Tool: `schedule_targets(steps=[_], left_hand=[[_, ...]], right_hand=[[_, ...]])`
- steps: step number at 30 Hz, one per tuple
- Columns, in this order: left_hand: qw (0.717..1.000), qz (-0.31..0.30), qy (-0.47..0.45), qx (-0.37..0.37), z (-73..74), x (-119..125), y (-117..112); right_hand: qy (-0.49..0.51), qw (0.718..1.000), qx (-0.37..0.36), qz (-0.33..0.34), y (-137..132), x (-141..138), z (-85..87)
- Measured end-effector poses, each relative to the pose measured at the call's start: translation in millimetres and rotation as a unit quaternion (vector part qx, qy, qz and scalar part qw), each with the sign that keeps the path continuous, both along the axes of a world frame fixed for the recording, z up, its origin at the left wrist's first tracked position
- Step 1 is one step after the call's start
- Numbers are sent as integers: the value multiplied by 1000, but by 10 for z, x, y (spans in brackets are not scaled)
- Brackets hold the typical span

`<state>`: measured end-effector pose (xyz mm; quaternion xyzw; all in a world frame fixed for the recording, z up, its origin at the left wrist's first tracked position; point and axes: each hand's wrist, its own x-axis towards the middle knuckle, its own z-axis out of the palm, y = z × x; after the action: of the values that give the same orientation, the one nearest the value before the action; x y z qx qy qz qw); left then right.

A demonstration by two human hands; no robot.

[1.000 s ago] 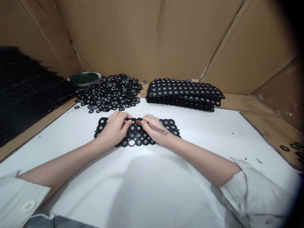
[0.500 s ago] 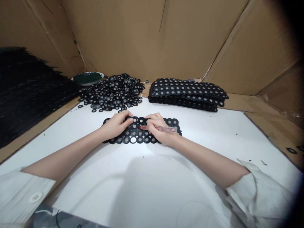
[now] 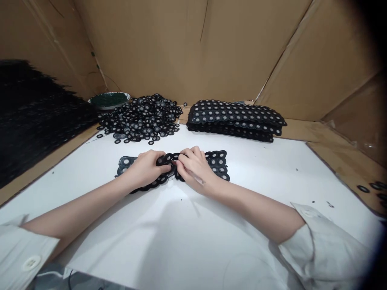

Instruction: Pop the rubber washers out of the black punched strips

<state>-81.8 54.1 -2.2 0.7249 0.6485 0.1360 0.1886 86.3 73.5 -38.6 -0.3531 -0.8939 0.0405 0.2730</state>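
A sheet of joined black rings (image 3: 218, 162) with pale centres lies across the white board in front of me. Its middle is lifted and bunched between my two hands. My left hand (image 3: 148, 167) pinches the bunched part from the left, thumb and fingers closed on it. Held in my right hand (image 3: 195, 167) is a slim pen-like tool (image 3: 198, 179), its clear handle lying along the palm. The right fingertips press against the sheet right beside my left thumb. Fingers hide the tool's tip, so I cannot tell whether it touches the rings.
A heap of loose black rings (image 3: 145, 121) lies at the back left, before a dish (image 3: 109, 100) of dark green stuff. Stacked ring sheets (image 3: 236, 117) stand at the back right. More rings (image 3: 363, 188) lie at the right edge. Cardboard walls (image 3: 181, 48) surround the board.
The sheet lay flatter before; its middle is now raised and folded between my hands. My right hand has turned, so the tool's handle points towards me instead of rightward.
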Motion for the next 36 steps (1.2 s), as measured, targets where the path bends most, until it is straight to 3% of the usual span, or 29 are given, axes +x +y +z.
schedule_targets(steps=[7,12,16,19,21,25,31,36], left_hand=[[993,-106,54,3,73,-147,125],[988,-120,67,71,86,-129,117],[995,-101,2,11,96,-176,113],[994,-90,-25,-60,110,-232,119],[993,-85,-32,-70,104,-246,116],[996,-59,-53,-38,61,-192,78],[999,29,-12,20,36,-25,-71],[998,54,-35,18,64,-16,-111]], right_hand=[[47,990,-132,31,40,24,78],[129,962,-239,22,53,49,115],[139,955,-262,24,18,62,132],[116,960,-255,18,0,56,149],[104,963,-248,17,-3,50,152],[96,971,-216,16,-15,33,104],[53,995,-90,1,-68,-26,-12],[36,998,-47,-24,-83,-53,18]])
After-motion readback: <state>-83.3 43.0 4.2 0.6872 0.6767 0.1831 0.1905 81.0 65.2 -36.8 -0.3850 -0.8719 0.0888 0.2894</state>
